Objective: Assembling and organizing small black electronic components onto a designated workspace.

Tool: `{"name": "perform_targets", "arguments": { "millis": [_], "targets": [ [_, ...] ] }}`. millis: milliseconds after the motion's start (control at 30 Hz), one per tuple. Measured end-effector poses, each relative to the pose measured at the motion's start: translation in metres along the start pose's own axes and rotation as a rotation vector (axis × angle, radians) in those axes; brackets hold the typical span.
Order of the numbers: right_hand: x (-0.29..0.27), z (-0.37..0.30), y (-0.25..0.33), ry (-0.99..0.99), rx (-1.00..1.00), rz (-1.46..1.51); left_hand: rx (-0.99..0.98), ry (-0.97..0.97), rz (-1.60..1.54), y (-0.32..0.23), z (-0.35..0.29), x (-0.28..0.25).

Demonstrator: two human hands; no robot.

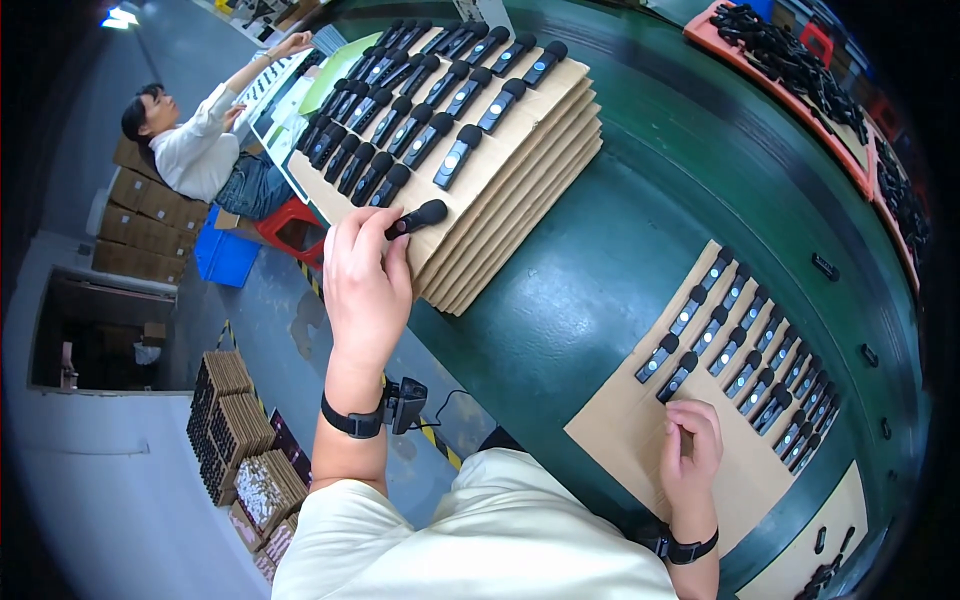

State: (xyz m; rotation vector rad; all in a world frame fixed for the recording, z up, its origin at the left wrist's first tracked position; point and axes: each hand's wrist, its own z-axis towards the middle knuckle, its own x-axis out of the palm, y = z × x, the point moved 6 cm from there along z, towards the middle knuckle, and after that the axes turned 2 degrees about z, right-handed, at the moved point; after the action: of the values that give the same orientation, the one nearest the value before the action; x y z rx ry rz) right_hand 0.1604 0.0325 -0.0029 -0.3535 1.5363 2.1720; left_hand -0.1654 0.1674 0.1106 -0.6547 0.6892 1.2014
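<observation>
My left hand (365, 270) pinches a small black wireless microphone with a foam tip (420, 217) between thumb and fingers. It is at the near corner of the top cardboard sheet (520, 120) of a stack, where rows of similar microphones lie. At lower right, my right hand (690, 435) rests over a second cardboard sheet (620, 425), fingers loosely curled and the thumb apart from them. Nothing shows in its grasp. Just beyond its fingertips lies a microphone (678, 377), first in the rows on that sheet.
The green table (560, 290) carries both groups. An orange-red tray (850, 165) of black parts stands at the far right, with loose black pieces (825, 267) along that side. At left, another person (200, 150) sits by a blue bin (225, 250); stacked loaded sheets (235, 430) stand on the floor.
</observation>
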Motion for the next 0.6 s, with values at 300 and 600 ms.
{"name": "perform_targets", "arguments": {
  "millis": [300,600],
  "targets": [
    [-0.001,0.001,0.002,0.001,-0.019,0.001,-0.01,-0.013,0.001,0.003,0.001,-0.001],
    [0.0,0.0,0.001,0.001,-0.02,-0.013,0.066,0.056,0.029,-0.001,0.014,0.0]
  ]
}}
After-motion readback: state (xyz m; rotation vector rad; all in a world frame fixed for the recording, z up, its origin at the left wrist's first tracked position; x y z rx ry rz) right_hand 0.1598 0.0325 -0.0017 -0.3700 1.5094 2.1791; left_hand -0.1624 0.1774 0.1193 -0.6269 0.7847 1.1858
